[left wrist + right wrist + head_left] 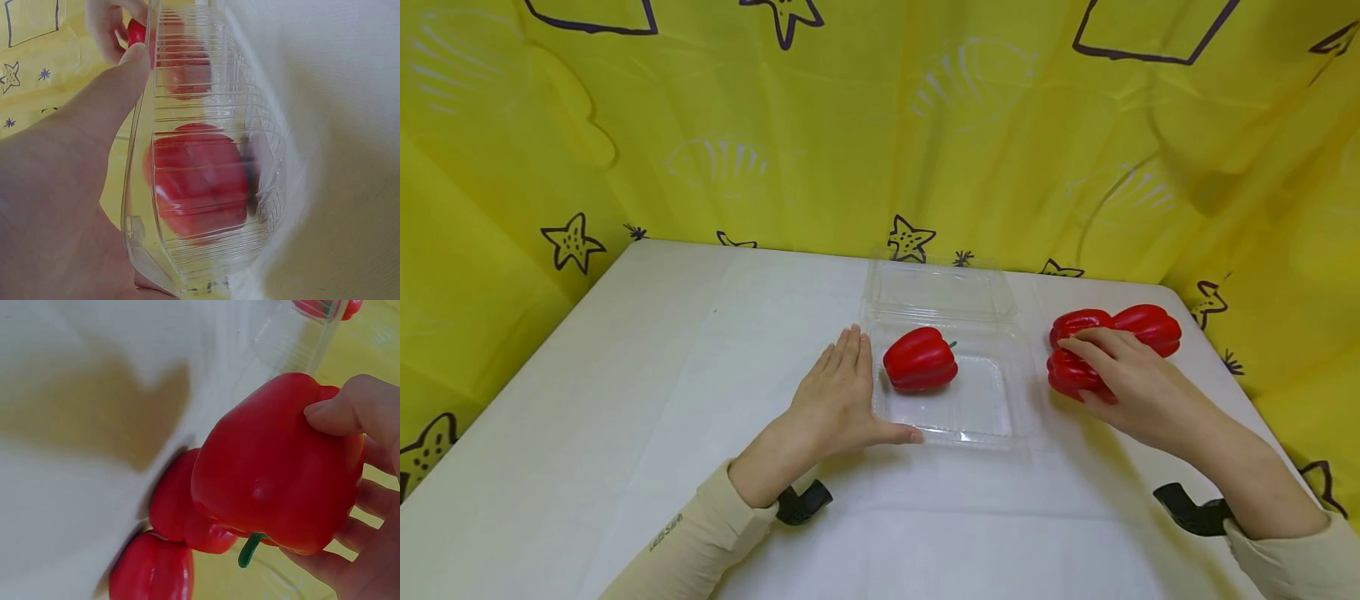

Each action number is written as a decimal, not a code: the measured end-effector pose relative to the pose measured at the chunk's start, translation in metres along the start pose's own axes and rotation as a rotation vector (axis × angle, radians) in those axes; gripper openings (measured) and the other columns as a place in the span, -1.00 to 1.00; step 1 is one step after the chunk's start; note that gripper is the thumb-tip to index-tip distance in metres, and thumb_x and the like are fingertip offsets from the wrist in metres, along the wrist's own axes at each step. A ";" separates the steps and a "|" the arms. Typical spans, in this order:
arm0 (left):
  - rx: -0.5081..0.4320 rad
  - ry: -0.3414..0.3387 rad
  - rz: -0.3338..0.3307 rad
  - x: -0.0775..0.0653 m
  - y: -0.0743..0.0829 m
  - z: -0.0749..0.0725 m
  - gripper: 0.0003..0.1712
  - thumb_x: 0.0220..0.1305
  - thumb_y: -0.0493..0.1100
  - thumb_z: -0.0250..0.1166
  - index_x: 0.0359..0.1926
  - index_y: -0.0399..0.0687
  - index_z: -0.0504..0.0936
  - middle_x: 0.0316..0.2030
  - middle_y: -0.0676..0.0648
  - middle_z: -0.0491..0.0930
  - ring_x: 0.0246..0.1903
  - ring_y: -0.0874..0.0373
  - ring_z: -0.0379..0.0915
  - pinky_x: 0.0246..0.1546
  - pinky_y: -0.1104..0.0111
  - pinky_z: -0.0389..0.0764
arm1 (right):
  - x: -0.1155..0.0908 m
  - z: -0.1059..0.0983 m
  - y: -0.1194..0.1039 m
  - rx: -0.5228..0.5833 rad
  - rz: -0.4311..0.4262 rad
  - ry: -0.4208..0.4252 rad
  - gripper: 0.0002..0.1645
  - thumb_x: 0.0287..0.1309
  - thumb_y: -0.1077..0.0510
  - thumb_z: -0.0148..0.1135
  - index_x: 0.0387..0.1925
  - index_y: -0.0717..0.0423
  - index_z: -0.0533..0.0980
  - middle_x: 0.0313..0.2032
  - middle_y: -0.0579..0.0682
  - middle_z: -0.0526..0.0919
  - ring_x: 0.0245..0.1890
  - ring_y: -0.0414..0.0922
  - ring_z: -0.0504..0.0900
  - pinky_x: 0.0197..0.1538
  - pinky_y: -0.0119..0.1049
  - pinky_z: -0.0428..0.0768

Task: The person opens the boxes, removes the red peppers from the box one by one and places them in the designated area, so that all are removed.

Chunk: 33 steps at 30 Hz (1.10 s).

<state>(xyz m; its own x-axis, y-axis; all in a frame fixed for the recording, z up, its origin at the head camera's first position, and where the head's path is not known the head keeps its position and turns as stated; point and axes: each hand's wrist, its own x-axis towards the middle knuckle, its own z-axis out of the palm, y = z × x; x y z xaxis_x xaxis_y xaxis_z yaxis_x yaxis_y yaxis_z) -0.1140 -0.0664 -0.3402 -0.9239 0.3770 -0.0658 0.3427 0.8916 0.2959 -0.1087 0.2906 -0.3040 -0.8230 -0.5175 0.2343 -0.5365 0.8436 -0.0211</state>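
Note:
A clear plastic clamshell container point(1000, 392) lies with its lid point(940, 292) folded back. Inside, towards the left, rests a red bell pepper point(920, 360) with a green stem. My left hand point(833, 407) lies along the container's left side, fingers straight, thumb extended along the front rim. On the right, my right hand point(1138, 387) grips another red bell pepper point(269, 469) between thumb and fingers. In the right wrist view this pepper is lifted off the table, its stem pointing down. Two more red bell peppers, one point(1078, 321) beside the other point(1150, 327), lie just behind it.
A white cloth covers the table point(625, 417). Yellow printed curtain point(850, 150) hangs behind the table and at both sides. The loose peppers lie near the table's right edge. Each wrist wears a black camera mount point(805, 502).

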 end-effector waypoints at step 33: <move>0.007 -0.002 0.007 -0.001 -0.001 -0.001 0.55 -0.14 0.67 0.25 0.53 -0.36 -0.07 0.55 -0.31 -0.10 0.56 -0.20 -0.20 0.53 0.02 0.03 | -0.008 0.020 0.027 0.061 0.091 -0.107 -0.19 -0.24 0.34 0.58 0.17 0.21 0.51 0.04 0.26 0.43 0.08 0.23 0.36 -0.12 0.21 0.68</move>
<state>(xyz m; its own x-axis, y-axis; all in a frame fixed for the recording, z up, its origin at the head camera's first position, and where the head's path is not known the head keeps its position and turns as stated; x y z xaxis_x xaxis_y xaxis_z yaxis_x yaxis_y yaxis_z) -0.1139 -0.0676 -0.3393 -0.9211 0.3836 -0.0660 0.3502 0.8908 0.2895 -0.1207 0.3143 -0.3262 -0.8821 -0.4545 0.1235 -0.4665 0.8792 -0.0971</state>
